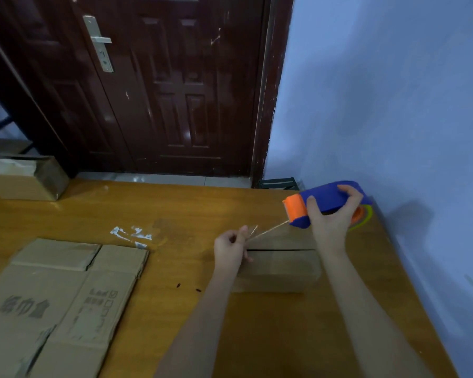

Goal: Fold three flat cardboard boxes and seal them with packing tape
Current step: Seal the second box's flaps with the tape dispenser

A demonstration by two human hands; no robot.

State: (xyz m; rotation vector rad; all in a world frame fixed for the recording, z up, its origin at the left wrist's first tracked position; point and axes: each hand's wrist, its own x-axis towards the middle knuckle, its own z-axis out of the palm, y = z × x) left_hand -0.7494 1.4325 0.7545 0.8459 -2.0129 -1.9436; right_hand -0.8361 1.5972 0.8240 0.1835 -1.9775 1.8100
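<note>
A head-worn camera looked down on a wooden table [175,268] set against a pale blue wall [393,105], with a dark red door [175,91] beyond its far edge. The person's right hand [332,216] was wrapped around a blue and orange tape dispenser [325,199], fingers over the top and thumb on the near side, held above the far right part of the table. The left hand [230,248] pinched the free end of a strip of tape [268,231] between thumb and fingertips; the strip ran taut up to the dispenser's mouth. Under both hands sat a folded cardboard box [281,268], its two top flaps closed with a dark seam between them. At the lower left, flat cardboard boxes [60,304] lay stacked on the table. An open carton [25,177] stood at the far left edge.
</note>
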